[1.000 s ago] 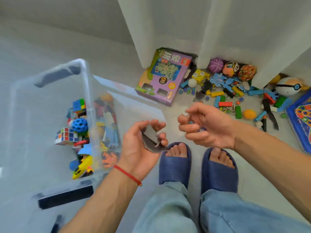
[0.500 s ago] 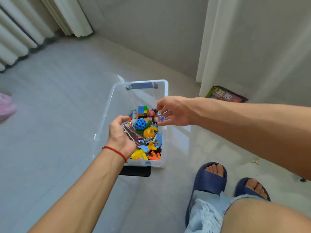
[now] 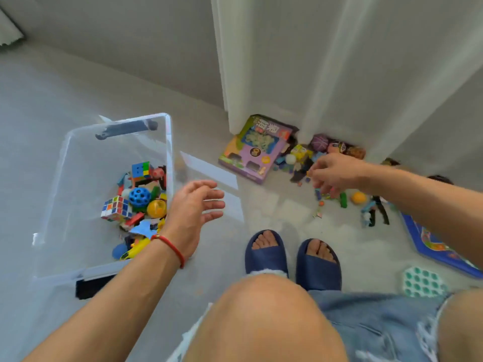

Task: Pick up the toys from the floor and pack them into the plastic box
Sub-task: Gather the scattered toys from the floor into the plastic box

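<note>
Head view: left hand (image 3: 194,212) hangs beside the plastic box (image 3: 65,158), fingers spread and loose, holding nothing. The box sits on the floor at left, holding cubes, balls and bits. Right hand (image 3: 335,173) reaches over the toy pile (image 3: 339,194) far right by the curtain (image 3: 313,74); fingers curl downward, but whether they grasp anything I cannot tell, it's blurred. Looks like a fresh pickup run. Next move calls for pinching small pieces cleanly, then swinging left to the box. The purple game box (image 3: 257,150) carries large printed characters, too smeared to read.
</note>
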The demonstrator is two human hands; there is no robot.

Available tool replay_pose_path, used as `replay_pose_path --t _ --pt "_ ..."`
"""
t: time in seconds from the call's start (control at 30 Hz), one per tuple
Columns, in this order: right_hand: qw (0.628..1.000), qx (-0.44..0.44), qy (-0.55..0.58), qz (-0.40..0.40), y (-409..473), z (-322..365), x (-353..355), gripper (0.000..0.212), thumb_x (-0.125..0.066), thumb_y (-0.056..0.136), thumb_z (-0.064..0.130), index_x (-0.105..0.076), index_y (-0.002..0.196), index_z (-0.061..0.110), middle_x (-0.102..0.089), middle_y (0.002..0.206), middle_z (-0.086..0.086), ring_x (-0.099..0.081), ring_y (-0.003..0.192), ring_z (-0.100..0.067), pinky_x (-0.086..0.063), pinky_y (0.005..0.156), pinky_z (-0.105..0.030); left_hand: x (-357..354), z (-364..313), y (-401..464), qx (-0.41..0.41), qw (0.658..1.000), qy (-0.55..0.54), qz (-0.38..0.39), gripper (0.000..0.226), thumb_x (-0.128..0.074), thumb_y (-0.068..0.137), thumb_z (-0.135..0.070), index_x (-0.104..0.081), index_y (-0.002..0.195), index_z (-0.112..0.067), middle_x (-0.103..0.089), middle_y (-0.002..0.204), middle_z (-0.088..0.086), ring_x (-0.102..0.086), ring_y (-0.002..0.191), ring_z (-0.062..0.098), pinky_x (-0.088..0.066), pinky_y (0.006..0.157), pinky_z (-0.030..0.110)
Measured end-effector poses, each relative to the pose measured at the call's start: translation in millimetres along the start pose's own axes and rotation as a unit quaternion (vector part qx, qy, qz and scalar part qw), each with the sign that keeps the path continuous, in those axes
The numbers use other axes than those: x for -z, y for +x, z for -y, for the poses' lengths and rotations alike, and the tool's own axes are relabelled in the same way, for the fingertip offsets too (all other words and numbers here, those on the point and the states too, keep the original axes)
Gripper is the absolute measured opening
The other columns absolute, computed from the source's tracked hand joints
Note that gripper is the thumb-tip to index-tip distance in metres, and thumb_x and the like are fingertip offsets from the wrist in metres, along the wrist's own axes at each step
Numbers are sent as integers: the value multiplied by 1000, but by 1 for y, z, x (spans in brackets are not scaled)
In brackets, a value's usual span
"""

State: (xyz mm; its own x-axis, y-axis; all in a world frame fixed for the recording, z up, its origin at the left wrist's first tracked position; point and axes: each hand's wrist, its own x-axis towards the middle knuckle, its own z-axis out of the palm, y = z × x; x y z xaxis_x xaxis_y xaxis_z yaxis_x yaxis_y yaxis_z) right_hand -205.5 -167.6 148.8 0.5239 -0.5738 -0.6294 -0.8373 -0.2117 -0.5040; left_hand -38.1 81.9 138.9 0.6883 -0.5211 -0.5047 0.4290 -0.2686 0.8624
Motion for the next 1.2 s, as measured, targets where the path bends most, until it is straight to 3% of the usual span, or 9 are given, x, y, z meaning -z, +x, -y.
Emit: replay_pose_path --t 0.27,0.37,0.47,0.6,0.77,0.97,1.07,1.13,1.2 --pt "957 -200 94 -188 27 -199 -23 19 -57 90 17 -68 96 3 -70 89 -21 -68 80 -36 -60 77 -51 -147 89 44 52 942 264 198 15 -56 88 1 -64 94 -11 -68 85 10 -62 71 21 -56 71 38" --pt "941 -238 81 -225 40 -234 -52 40 -62 93 26 -51 126 6 -61 121 -22 -61 108 -41 -51 93 -46 -184 128 67 -7 900 383 210 18 -55 86 -4 -64 91 -18 -66 76 2 -62 67 18 -56 68 32" --pt "941 -217 64 -252 57 -257 -78 50 -60 97 30 -38 137 11 -46 135 -17 -57 112 -40 -47 89 -47 -214 166 91 -92 850 472 216 14 -57 88 -9 -59 99 -18 -63 85 2 -58 72 17 -53 72 32" --pt "934 -174 30 -311 86 -273 -94 51 -58 97 42 -37 136 15 -42 134 -8 -60 106 -31 -53 79 -45 -238 201 122 -212 792 529 219 29 -62 91 -16 -55 119 -19 -50 111 6 -56 93 24 -50 84 36" --pt "913 -174 62 -364 107 -275 -92 40 -61 96 41 -37 121 22 -53 120 -3 -61 95 -24 -51 74 -39 -241 218 143 -298 750 548 220 28 -65 91 -16 -65 119 -11 -54 105 10 -58 89 28 -53 74 38" --pt "911 -162 75 -372 96 -283 -112 45 -59 96 32 -34 131 21 -53 125 -6 -63 93 -26 -56 78 -45 -241 229 149 -330 752 529 214 9 -76 82 -13 -74 87 -6 -60 89 7 -59 78 25 -49 68 30" --pt "891 -166 128 -404 93 -286 -117 37 -64 91 25 -46 121 14 -49 115 -7 -57 92 -23 -50 80 -36 -239 232 146 -335 750 525 222 12 -79 77 -7 -68 78 -3 -59 91 8 -56 80 25 -49 68 31" --pt "862 -161 194 -440 92 -284 -112 27 -65 87 21 -50 108 14 -52 105 -6 -55 87 -21 -46 72 -27 -237 234 144 -339 745 530 221 11 -78 77 -6 -69 84 -5 -61 94 8 -57 86 26 -48 72 29" --pt "853 -147 247 -436 97 -278 -103 24 -64 84 19 -48 101 18 -57 97 -4 -60 82 -23 -53 66 -31 -238 234 144 -324 751 534 214 23 -78 77 -5 -69 98 -9 -62 100 8 -56 94 26 -41 79 24"
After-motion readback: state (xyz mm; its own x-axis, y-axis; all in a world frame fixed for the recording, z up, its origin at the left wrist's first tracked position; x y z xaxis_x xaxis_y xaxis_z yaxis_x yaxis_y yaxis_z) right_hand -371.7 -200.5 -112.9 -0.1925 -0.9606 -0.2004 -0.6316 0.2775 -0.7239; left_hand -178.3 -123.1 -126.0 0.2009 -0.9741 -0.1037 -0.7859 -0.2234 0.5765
